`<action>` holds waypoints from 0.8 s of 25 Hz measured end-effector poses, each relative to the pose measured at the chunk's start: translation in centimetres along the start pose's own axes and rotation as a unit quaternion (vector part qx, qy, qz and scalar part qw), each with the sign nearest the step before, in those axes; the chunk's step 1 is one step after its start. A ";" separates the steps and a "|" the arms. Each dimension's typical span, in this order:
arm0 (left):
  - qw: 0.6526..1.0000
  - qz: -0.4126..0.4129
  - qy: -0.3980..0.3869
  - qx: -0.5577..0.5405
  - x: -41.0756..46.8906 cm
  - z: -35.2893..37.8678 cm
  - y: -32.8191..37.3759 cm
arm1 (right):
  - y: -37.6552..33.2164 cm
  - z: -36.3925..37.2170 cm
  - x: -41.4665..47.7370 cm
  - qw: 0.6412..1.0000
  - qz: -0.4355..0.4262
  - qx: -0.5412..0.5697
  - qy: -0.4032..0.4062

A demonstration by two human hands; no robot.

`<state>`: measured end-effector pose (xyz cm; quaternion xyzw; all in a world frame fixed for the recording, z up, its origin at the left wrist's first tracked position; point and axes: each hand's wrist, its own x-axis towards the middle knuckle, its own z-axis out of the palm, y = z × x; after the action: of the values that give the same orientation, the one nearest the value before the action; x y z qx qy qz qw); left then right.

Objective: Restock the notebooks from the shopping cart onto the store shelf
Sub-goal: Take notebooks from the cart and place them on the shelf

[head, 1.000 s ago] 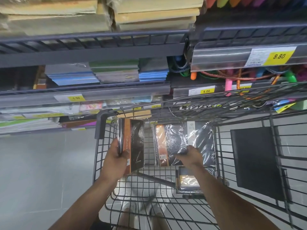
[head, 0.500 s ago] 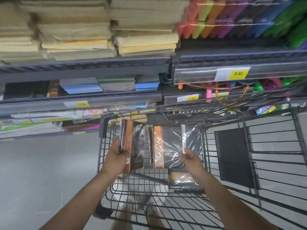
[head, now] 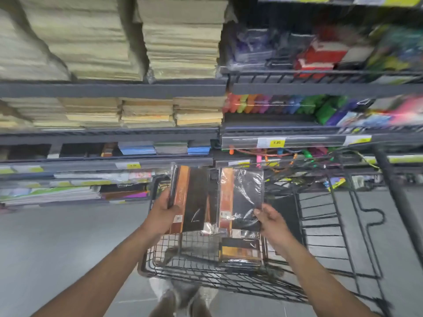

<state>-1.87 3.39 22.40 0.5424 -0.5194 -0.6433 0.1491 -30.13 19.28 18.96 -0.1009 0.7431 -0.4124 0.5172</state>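
Black-and-orange stack (head: 190, 197) gripped in the left hand (head: 163, 213), right hand (head: 272, 221) pinching the corner of a wrapped notebook (head: 242, 195) above the shopping cart (head: 206, 277); pickup step, I'd say, and next they need lifting to the shelf (head: 109, 162).

Two plastic-wrapped black notebooks, each with an orange-brown band down its left side, are held upright over a black wire shopping cart (head: 206, 279). The left-hand notebook (head: 191, 197) is gripped along its lower left edge by the left hand (head: 162, 213), and the right-hand notebook (head: 242, 195) is pinched at its lower right corner by the right hand (head: 272, 221). A matching spare notebook (head: 240, 250) lies flat in the cart's basket below them. The dark metal store shelf (head: 109, 162) stands just beyond the cart, its tiers loaded with stacked stationery.
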 end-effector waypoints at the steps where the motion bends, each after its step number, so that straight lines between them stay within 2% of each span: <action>1: 1.000 0.006 0.000 -0.011 -0.7 -0.2 0.9 | -0.5 -0.4 -0.1 1.000 -0.009 0.006 -0.005; 10: 0.990 0.050 0.045 -0.124 -8.3 -6.2 6.7 | -11.2 4.0 -7.9 0.991 -0.088 0.021 -0.096; 20: 0.958 0.115 0.131 -0.228 -19.2 -18.9 3.2 | -13.8 16.7 -15.3 0.970 -0.140 0.014 -0.200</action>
<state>20.15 7.01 37.92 0.5101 -0.3936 -0.6464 0.4086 -12.91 10.84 37.28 -0.2771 0.5973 -0.4625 0.5937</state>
